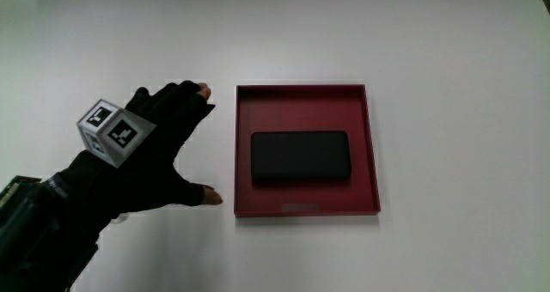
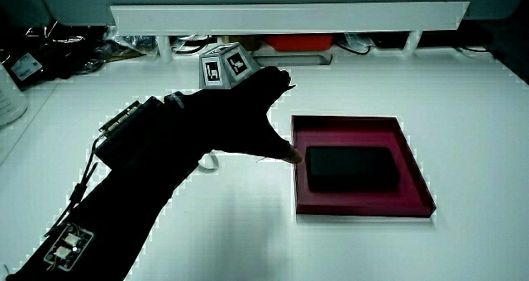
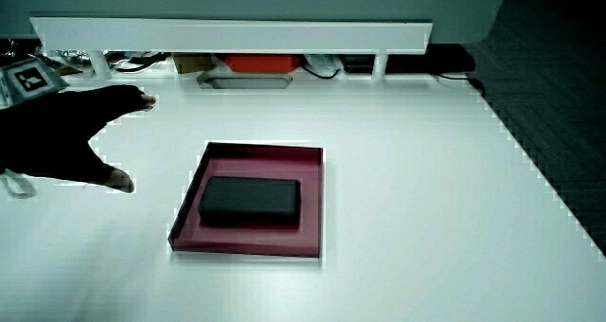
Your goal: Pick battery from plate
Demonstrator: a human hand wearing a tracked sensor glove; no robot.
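In the red plate (image 1: 371, 146), battery (image 1: 300, 157) flat, long axis crosswise, hand (image 1: 146, 159) beside, spread.

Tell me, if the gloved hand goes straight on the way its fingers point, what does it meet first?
Probably the rim of the red plate, then the battery; the hand is beside the plate, fingers spread.

The forearm (image 1: 34, 232) is cut off at the main view's edge

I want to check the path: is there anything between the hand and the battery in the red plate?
Only the plate's low rim. The hand is beside the plate, fingers spread, and the battery lies uncovered in it.
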